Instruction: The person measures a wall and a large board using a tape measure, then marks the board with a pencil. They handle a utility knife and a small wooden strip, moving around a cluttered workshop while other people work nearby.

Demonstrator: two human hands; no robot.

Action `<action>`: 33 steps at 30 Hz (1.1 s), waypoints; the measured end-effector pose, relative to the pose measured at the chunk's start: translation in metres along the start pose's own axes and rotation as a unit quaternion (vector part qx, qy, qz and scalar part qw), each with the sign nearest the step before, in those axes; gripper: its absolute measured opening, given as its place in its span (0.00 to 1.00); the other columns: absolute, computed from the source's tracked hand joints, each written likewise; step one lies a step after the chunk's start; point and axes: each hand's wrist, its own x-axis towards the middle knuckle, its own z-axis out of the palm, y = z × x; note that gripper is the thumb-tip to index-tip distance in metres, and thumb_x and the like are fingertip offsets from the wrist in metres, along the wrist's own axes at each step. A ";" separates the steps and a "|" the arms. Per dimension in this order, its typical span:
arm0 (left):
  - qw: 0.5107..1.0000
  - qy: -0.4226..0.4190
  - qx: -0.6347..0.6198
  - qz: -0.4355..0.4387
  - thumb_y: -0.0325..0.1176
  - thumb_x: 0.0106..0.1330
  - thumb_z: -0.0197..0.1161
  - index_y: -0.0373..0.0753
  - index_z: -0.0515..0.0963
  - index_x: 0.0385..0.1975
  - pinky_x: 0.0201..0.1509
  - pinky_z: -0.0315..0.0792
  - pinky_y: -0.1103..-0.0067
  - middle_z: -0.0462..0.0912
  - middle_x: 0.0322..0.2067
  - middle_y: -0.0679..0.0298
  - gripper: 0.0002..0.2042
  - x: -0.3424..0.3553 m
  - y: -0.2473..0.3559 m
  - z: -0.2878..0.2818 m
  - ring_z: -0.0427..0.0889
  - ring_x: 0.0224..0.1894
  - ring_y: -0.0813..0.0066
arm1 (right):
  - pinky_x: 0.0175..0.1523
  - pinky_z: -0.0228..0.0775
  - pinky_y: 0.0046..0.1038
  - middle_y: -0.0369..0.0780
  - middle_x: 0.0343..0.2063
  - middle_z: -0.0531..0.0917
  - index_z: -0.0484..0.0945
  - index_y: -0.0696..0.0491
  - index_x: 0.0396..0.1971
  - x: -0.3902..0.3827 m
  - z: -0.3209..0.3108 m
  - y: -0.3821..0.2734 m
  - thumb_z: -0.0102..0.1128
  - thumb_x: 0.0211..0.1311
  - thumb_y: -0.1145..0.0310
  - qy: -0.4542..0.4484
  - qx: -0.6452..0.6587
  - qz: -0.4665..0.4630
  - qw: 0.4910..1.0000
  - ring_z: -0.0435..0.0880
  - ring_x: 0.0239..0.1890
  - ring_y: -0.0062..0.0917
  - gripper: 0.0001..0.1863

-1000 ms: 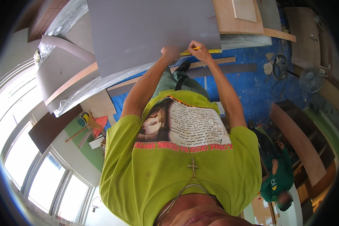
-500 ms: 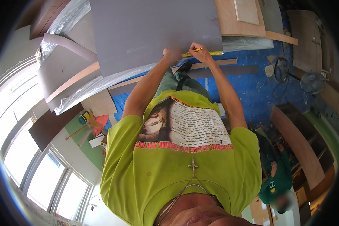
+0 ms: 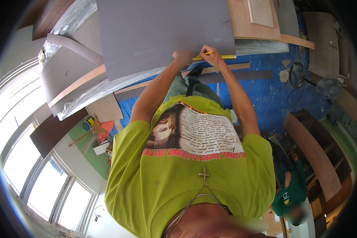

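A large dark grey board [image 3: 166, 29] lies flat in front of me, its near edge by my hands. Along that edge, near the right corner, runs the yellow blade of a tape measure [image 3: 228, 56]. My left hand [image 3: 182, 57] is closed at the blade's left end; it is partly blurred, and the tape's case is hidden in it. Just to the right, my right hand [image 3: 212, 56] rests over the blade at the board's edge. A yellow pencil [image 3: 209, 52] is pinched in its fingers, lying nearly level.
Clear plastic sheeting [image 3: 261, 46] covers the stack under the board. Wooden panels [image 3: 254, 29] lie at the far right, and long strips [image 3: 242, 74] lie below the near edge. A fan [image 3: 330, 88] stands on the right. Another person in a green top [image 3: 292, 194] is at the lower right.
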 end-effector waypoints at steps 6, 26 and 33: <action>1.000 0.012 -0.015 0.000 0.36 0.54 0.62 0.44 0.82 0.43 0.47 0.77 0.64 0.83 0.44 0.61 0.15 -0.006 0.001 -0.004 0.83 0.47 0.63 | 0.30 0.69 0.26 0.38 0.19 0.79 0.73 0.57 0.27 0.000 0.000 0.001 0.57 0.57 0.68 -0.008 0.005 0.011 1.000 0.77 0.22 0.23 0.08; 0.998 0.044 -0.028 0.021 0.33 0.53 0.59 0.42 0.84 0.38 0.46 0.78 0.66 0.84 0.41 0.56 0.13 -0.009 -0.002 -0.002 0.84 0.46 0.58 | 0.33 0.70 0.29 0.41 0.22 0.80 0.74 0.57 0.29 -0.001 0.002 0.004 0.57 0.57 0.66 -0.004 0.024 0.034 0.999 0.78 0.25 0.29 0.09; 0.999 0.042 -0.022 0.023 0.33 0.54 0.59 0.41 0.83 0.39 0.47 0.78 0.66 0.84 0.42 0.56 0.13 -0.006 -0.003 0.000 0.83 0.46 0.58 | 0.33 0.69 0.29 0.40 0.22 0.79 0.74 0.56 0.29 0.000 0.005 0.007 0.57 0.57 0.66 0.006 0.032 0.016 0.999 0.78 0.25 0.28 0.09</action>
